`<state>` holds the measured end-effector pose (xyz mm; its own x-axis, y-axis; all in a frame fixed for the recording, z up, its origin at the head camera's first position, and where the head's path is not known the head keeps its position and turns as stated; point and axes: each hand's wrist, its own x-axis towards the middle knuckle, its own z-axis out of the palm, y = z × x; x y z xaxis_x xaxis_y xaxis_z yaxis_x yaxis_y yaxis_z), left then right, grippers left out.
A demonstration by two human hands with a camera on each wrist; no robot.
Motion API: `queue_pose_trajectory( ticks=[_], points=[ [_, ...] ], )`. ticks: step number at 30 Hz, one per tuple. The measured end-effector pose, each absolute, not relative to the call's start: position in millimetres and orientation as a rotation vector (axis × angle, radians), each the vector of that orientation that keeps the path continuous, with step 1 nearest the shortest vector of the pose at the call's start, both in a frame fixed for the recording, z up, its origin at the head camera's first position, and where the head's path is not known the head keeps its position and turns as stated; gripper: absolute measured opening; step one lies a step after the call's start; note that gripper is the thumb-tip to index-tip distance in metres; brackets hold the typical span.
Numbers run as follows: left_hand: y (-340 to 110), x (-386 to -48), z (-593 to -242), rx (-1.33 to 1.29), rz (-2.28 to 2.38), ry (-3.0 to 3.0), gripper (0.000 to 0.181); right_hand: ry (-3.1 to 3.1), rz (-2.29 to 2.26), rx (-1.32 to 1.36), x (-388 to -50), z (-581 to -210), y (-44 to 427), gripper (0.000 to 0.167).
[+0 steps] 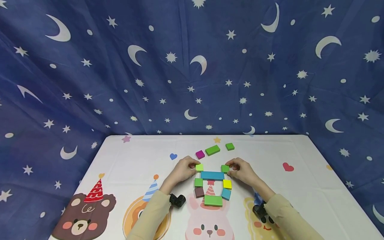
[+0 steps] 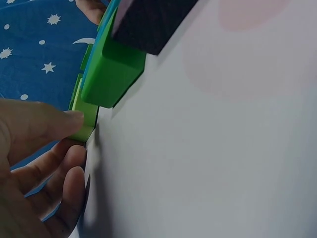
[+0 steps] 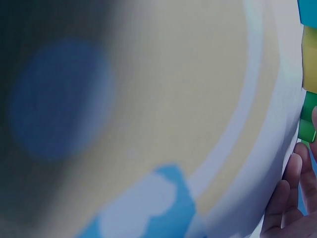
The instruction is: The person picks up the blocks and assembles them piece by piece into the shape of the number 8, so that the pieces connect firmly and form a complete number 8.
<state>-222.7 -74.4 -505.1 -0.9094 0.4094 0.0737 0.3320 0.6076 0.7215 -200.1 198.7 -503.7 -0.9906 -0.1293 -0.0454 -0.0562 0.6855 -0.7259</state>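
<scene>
Between the thumb and fingers of my left hand point(image 1: 184, 169) is a lime-green block point(image 1: 199, 168), at the upper left corner of a long blue block point(image 1: 212, 175). My right hand point(image 1: 243, 172) pinches a green block point(image 1: 225, 169) at the blue block's upper right corner. Below the blue block, a ring of blocks continues: a green block point(image 1: 198, 182) and a brown block point(image 1: 199, 192) on the left, a yellow block point(image 1: 227, 184) and a small blue block point(image 1: 226, 194) on the right, a long green block point(image 1: 213, 201) at the bottom.
Behind the ring lie a magenta block point(image 1: 200, 154), another long green block point(image 1: 212, 150) and a small green block point(image 1: 230, 146). The white tablecloth point(image 1: 312, 190) carries printed animals. A blue curtain point(image 1: 180, 40) with moons and stars hangs behind the table.
</scene>
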Motion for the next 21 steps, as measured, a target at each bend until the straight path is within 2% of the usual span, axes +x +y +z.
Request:
queue_pose_trajectory(
  ticks=[21],
  points=[
    [-76.1,-223.0,-506.3,0.632,1.244,2.667,0.033,2.774,-1.182,-0.137,-203.1,-502.1,197.4,0.031]
  ],
)
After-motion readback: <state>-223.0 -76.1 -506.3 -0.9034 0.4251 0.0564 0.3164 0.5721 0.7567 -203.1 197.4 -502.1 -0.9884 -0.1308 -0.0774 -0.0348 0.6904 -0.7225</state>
